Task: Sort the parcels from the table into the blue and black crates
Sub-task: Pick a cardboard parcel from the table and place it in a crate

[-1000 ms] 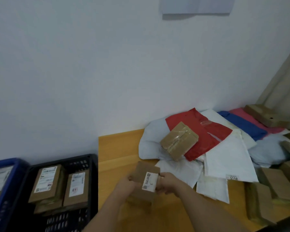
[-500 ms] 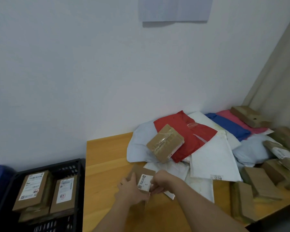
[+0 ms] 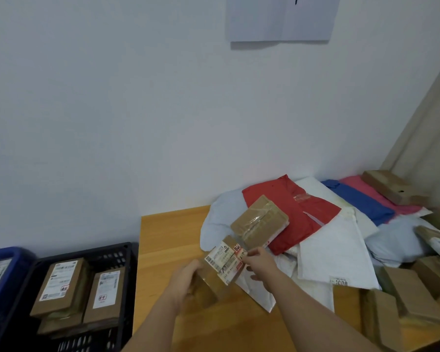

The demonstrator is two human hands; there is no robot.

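Both hands hold a small brown cardboard parcel (image 3: 222, 264) above the wooden table (image 3: 168, 232), its large white label facing up. My left hand (image 3: 186, 280) grips its lower left end. My right hand (image 3: 261, 262) pinches its upper right edge. To the left stands the black crate (image 3: 127, 252) with several labelled brown boxes inside. The blue crate (image 3: 3, 252) shows at the far left edge, a labelled parcel in it. A pile of parcels (image 3: 323, 240) covers the right half of the table.
The pile holds a taped brown box (image 3: 259, 221) on a red mailer (image 3: 300, 209), white, blue and pink mailers, and several brown boxes (image 3: 412, 295) at the right edge. A white wall runs behind; a sheet of paper (image 3: 280, 19) hangs on it.
The parcel has been turned over in my hands, so a larger white label now faces up. The view has shifted a little to the right.
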